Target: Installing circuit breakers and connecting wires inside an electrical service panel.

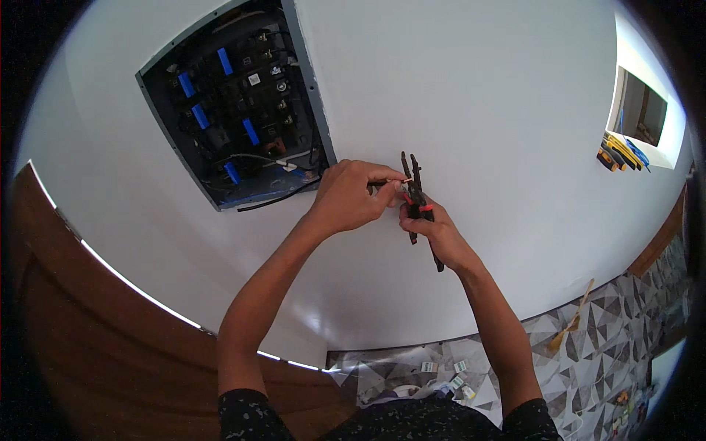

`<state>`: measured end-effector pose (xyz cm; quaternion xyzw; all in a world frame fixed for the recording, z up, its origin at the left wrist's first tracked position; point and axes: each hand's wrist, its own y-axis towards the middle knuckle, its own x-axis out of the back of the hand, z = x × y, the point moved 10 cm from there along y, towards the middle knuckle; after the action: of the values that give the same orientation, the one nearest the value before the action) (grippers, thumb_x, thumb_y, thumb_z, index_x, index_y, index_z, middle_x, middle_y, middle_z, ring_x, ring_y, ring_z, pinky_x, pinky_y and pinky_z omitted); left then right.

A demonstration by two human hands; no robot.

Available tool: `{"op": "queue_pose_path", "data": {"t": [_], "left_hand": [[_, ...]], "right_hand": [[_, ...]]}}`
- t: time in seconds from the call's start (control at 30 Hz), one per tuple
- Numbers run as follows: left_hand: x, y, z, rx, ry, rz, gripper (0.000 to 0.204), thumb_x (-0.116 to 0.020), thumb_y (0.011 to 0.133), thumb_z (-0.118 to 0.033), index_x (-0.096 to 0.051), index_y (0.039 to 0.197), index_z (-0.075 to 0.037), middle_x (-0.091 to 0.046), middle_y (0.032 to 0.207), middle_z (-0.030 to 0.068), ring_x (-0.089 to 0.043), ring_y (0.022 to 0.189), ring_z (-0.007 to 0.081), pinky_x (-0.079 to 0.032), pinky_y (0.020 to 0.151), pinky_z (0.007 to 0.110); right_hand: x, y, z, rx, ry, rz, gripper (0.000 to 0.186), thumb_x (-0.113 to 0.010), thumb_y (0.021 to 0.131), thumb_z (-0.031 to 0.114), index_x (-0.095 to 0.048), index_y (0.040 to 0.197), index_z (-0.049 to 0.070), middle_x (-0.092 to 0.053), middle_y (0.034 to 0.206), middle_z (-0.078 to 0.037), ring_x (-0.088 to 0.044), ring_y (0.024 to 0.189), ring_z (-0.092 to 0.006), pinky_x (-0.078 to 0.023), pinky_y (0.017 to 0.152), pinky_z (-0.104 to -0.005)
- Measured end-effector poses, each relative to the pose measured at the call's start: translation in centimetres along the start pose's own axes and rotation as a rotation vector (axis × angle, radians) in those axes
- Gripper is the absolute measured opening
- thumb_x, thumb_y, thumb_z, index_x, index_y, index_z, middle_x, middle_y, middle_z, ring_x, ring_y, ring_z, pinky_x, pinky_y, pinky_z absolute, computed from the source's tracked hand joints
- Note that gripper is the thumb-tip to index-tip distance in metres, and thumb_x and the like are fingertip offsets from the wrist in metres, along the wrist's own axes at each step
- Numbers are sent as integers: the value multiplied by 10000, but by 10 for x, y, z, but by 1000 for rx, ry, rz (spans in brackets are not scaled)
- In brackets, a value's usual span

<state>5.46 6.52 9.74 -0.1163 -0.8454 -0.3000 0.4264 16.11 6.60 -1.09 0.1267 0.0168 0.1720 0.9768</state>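
Observation:
My left hand point(351, 192) pinches a short, dark wire point(379, 184) with a bare copper-coloured tip, just right of the open electrical panel's grey frame point(311, 88). My right hand point(439, 229) is closed on a black wire-stripper plier with red bands point(414, 191), its jaws pointing up beside my left fingertips. The panel holds dark components with several blue tabs point(251, 131) and loose cables in its lower part. A black cable point(257, 206) hangs out over its bottom edge.
Yellow-and-black hand tools point(618, 153) sit at a recessed wall opening point(642, 109) on the right. A brown door point(88, 323) is at lower left. On the patterned floor point(610, 323) are a broom point(559, 336) and several small boxes point(460, 366).

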Motion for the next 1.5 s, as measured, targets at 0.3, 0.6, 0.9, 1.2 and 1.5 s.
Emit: {"op": "queue_pose_path", "data": {"t": [0.3,0.6,0.9,1.2,1.5], "left_hand": [[0,-1,-2,-81,19,-16,210,-642,939,-182,-746,1099,-96,-728,725,32,-666,614,100,-527,622,269],[1,-1,0,-58,24,-19,216,-619,925,-200,-758,1080,-146,-733,741,25,-686,669,162,-539,672,310],[3,-1,1,-67,-17,-39,224,-611,880,-209,-776,1029,-177,-743,836,87,-699,725,268,-547,715,373],[1,-3,-1,-78,32,-6,214,-614,922,-195,-765,1070,-166,-731,756,46,-671,647,174,-535,649,315],[6,-12,4,-108,-152,-15,223,-608,933,-168,-736,1110,-123,-712,759,44,-638,638,168,-508,650,332]], "right_hand": [[3,0,2,-12,-95,-56,297,-593,851,129,-527,1124,32,-505,899,-27,-479,803,-148,-403,726,-301],[2,-4,5,3,-90,-104,364,-589,850,121,-517,1191,15,-504,934,-42,-482,864,-164,-399,809,-298],[2,-8,7,-15,-123,-188,292,-589,857,105,-503,1126,28,-472,855,-23,-447,788,-144,-387,744,-309],[5,-11,3,3,-192,-266,248,-593,851,104,-509,1069,22,-481,815,-31,-449,758,-146,-391,720,-317],[60,-129,-164,25,-139,-426,529,-640,891,146,-465,1370,4,-578,1181,-134,-541,1157,-267,-434,987,-399]]}}
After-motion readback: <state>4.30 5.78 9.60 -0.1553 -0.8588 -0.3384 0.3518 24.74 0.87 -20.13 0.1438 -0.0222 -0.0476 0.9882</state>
